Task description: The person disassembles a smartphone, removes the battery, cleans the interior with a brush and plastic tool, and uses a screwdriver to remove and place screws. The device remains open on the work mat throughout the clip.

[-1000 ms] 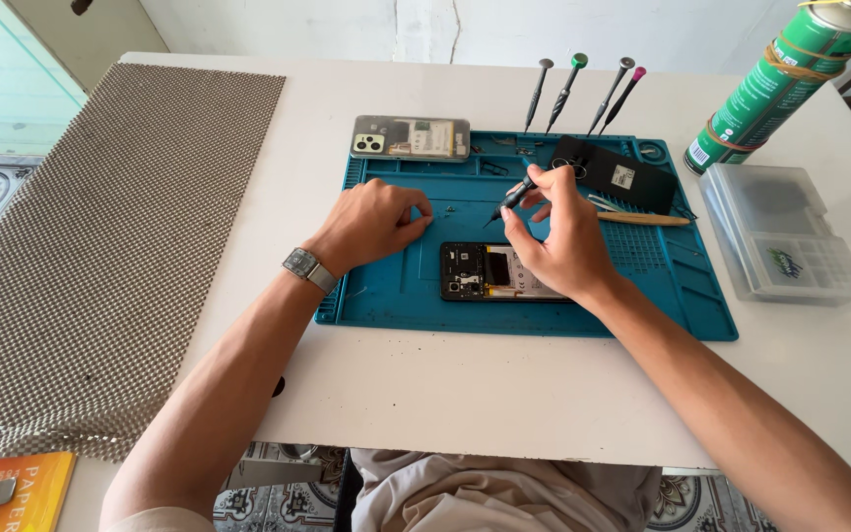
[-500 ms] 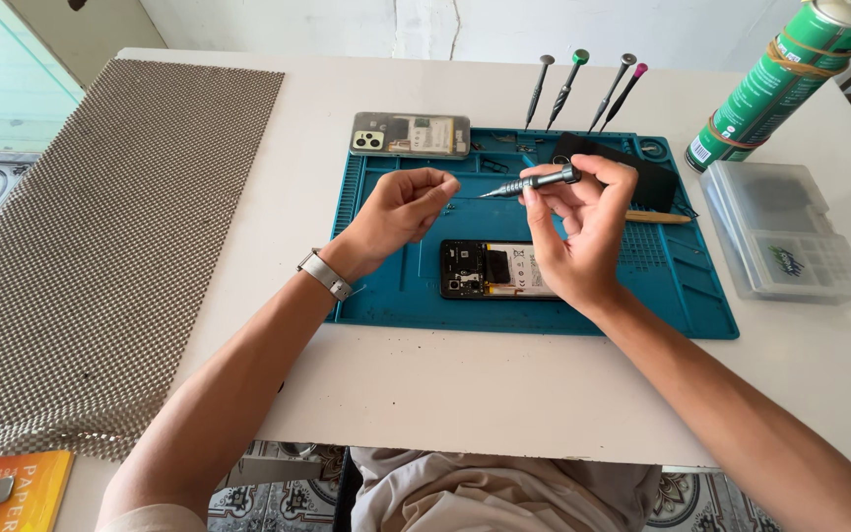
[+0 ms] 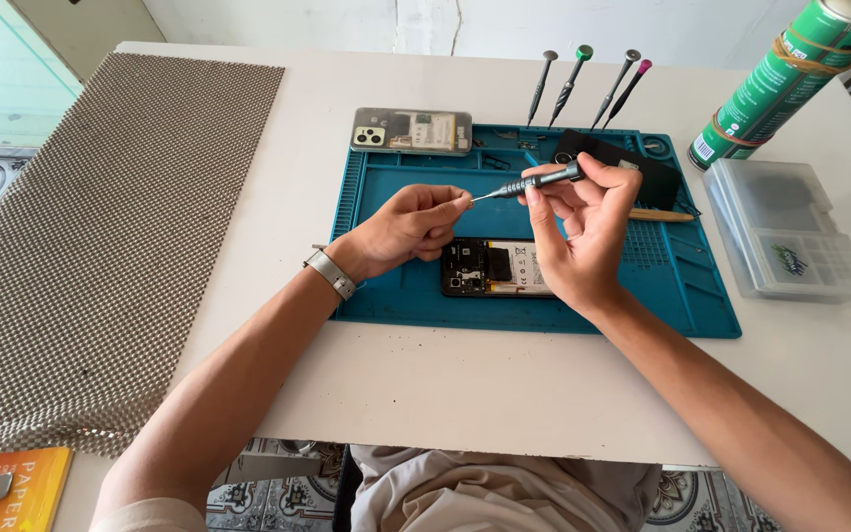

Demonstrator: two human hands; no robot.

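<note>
right hand (image 3: 583, 232) gripping grey screwdriver (image 3: 529, 184), left hand (image 3: 411, 225) pinching its tip, green labelled can (image 3: 785, 84) far right

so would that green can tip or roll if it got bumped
The green can looks tall and narrow on a small base, so a knock near its top would probably tip it. Its round body would then likely roll across the smooth white table. It stands near the table's far right edge, with the clear case just in front, so it might fall off.
</note>
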